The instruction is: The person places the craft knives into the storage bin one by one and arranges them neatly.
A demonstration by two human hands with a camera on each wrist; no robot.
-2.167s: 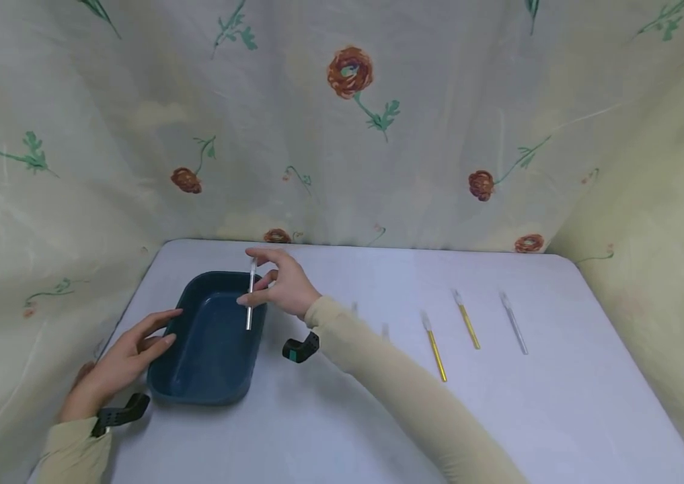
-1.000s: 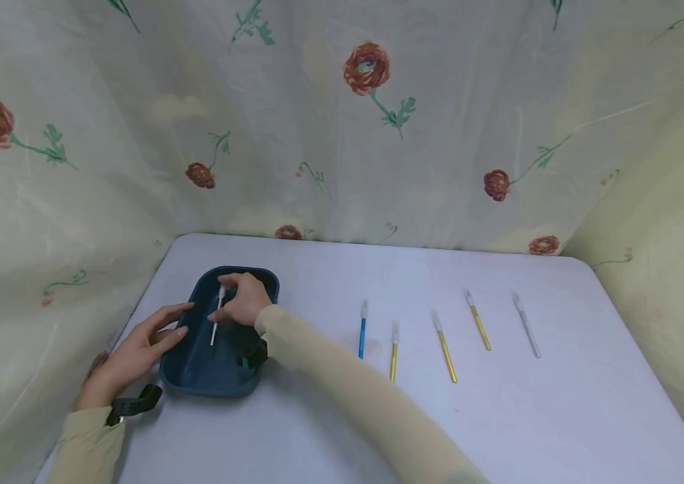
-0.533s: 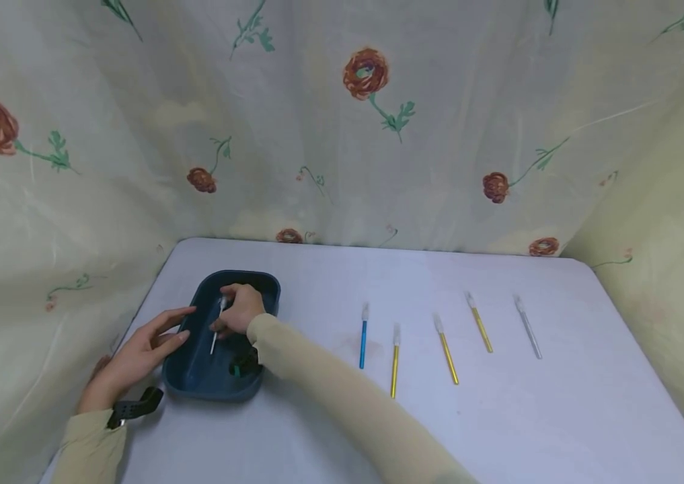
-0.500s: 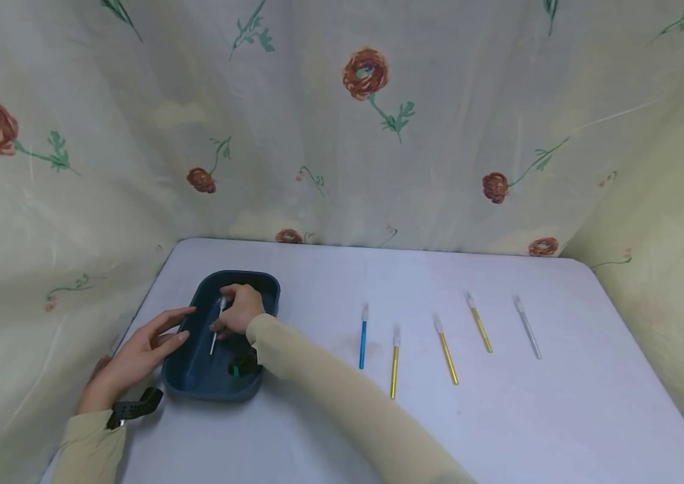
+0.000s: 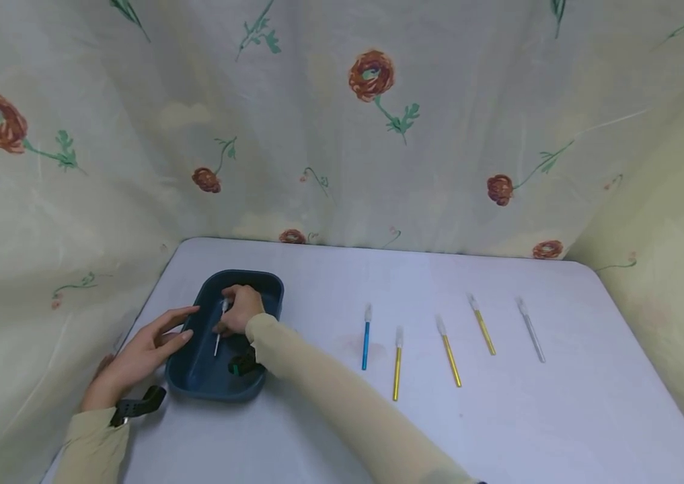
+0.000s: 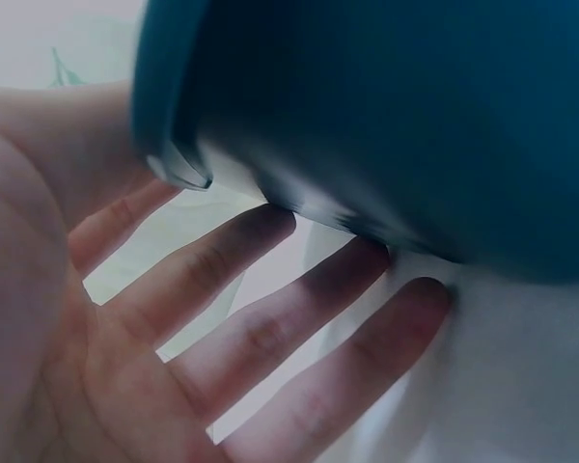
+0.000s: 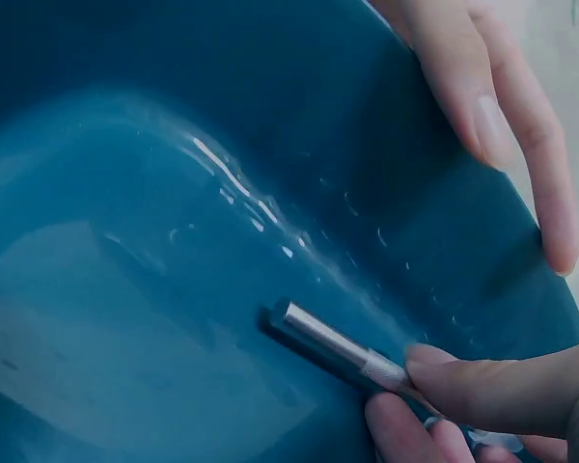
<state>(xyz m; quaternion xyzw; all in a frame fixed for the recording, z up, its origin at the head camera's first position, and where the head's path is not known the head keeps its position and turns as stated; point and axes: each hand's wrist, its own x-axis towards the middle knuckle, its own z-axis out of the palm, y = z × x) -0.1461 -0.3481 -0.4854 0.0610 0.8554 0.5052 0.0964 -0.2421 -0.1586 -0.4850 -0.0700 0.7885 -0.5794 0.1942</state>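
Observation:
A deep blue rectangular tray (image 5: 208, 384) with rounded corners stands at the left of the table. Inside it my right hand (image 5: 243, 309) pinches a silver craft knife (image 7: 328, 338) between thumb and fingers. The knife lies low over the tray floor, its plain metal end free and its clear-capped end partly hidden by the fingers in the right wrist view. My left hand (image 5: 138, 353) rests at the tray's left rim, with thumb and index finger at the edge. In the left wrist view its other fingers (image 6: 261, 333) reach, nearly straight, along the tray's outer wall.
Right of the tray, capped craft knives lie spaced out on the white tabletop (image 5: 317, 430): a blue one (image 5: 366, 343), several yellow ones (image 5: 449, 356) and another silver one (image 5: 532, 333). A floral curtain (image 5: 293, 101) hangs behind and at both sides.
Two seconds ago my right hand held the silver craft knife above the tray's far right part; it has since lowered it inside. During the last half second both hands hardly move.

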